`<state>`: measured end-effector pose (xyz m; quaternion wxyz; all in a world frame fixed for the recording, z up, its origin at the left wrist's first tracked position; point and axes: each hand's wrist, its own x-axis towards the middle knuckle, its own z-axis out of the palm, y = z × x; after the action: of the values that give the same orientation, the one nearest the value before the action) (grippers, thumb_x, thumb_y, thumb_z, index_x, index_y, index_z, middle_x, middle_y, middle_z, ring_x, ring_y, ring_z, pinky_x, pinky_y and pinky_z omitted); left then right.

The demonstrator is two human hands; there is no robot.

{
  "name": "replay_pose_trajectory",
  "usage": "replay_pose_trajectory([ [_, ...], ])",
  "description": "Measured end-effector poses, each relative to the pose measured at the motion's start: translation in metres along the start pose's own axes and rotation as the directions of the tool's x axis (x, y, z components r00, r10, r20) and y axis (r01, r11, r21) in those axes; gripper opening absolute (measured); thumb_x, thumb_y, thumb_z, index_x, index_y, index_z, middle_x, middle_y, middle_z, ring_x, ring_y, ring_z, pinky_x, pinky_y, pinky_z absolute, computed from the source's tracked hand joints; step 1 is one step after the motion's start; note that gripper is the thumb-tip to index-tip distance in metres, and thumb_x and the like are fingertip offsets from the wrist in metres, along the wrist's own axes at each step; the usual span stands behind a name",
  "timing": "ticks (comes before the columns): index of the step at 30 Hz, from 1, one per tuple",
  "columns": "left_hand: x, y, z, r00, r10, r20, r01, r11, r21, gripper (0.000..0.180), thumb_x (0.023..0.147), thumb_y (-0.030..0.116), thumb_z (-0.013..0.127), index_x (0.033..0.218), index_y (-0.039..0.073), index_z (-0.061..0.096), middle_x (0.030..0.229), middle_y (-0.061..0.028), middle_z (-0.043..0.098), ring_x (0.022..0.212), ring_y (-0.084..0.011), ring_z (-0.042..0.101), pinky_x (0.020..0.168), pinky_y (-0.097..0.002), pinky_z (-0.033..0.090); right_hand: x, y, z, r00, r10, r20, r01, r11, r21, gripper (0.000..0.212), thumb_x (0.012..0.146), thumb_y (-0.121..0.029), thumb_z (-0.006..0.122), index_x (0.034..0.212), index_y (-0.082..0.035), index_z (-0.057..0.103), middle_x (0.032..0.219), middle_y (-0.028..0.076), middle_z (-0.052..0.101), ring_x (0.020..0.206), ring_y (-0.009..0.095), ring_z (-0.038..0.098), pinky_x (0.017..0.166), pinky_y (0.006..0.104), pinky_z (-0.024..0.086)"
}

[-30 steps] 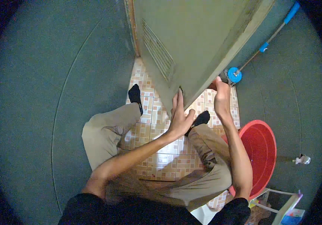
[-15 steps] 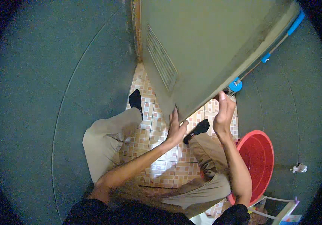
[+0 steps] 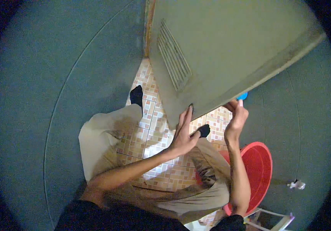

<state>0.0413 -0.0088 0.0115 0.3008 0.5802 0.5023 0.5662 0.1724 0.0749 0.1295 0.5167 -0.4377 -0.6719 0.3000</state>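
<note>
A greyish-green door (image 3: 227, 50) stands ajar ahead of me, its free edge slanting up to the right. My left hand (image 3: 184, 138) rests against the low part of its face near that edge, fingers stretched out and thumb apart. A small dark mark or gap shows at the fingertips. Further up the same edge, my right hand (image 3: 236, 121) has bent fingers closed at the edge, with some fingertips partly hidden. Just beyond its thumb, a blue round piece (image 3: 243, 96) peeks out from behind the door.
A slatted vent (image 3: 174, 57) is set low in the door, near the wooden frame (image 3: 148, 30). To the right are a red basin (image 3: 260, 165), a tap (image 3: 297, 184) on the dark wall and a white rack (image 3: 267, 212). Mosaic-patterned tiles (image 3: 161, 173) cover the floor between my legs.
The door's free edge now hides most of the blue-handled tool behind it. Both hands stay at the door and appear slightly lower; my view has shifted a little.
</note>
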Motion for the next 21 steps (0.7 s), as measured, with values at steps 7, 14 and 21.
replay_pose_trajectory([
  [7,0.001,0.034,-0.026,0.957,-0.283,0.068,0.283,0.959,0.012,0.086,0.09,0.009,0.061,0.159,-0.005,0.013,0.157,-0.0275,0.026,0.146,-0.0448,0.028,0.12,-0.0433,0.03,-0.003,-0.032,0.0,0.971,-0.092,0.221,0.173,0.906,-0.387,0.03,0.09,-0.013,0.048,0.095,0.009,0.068,0.082,0.022,0.072,0.076,0.028,0.071,0.074,0.0376,0.052],
  [14,-0.007,0.032,-0.06,0.996,-0.082,0.032,0.084,0.995,-0.046,0.085,0.087,0.004,0.06,0.158,-0.006,0.016,0.156,-0.0296,0.028,0.148,-0.0441,0.03,0.122,-0.045,0.026,-0.013,-0.044,0.012,0.916,-0.228,0.33,0.367,0.807,-0.463,0.013,0.084,-0.006,0.056,0.082,0.005,0.064,0.068,0.02,0.062,0.061,0.035,0.061,0.062,0.0418,0.045],
  [21,-0.028,-0.001,-0.059,0.938,-0.345,-0.004,0.343,0.934,-0.1,0.086,0.089,0.009,0.062,0.159,-0.004,0.014,0.157,-0.0281,0.028,0.146,-0.0452,0.03,0.12,-0.0463,0.028,-0.042,-0.054,0.014,0.942,0.281,0.184,-0.104,0.766,-0.634,0.009,0.082,-0.001,0.057,0.081,0.007,0.061,0.085,0.02,0.065,0.084,0.032,0.061,0.081,0.0416,0.046],
])
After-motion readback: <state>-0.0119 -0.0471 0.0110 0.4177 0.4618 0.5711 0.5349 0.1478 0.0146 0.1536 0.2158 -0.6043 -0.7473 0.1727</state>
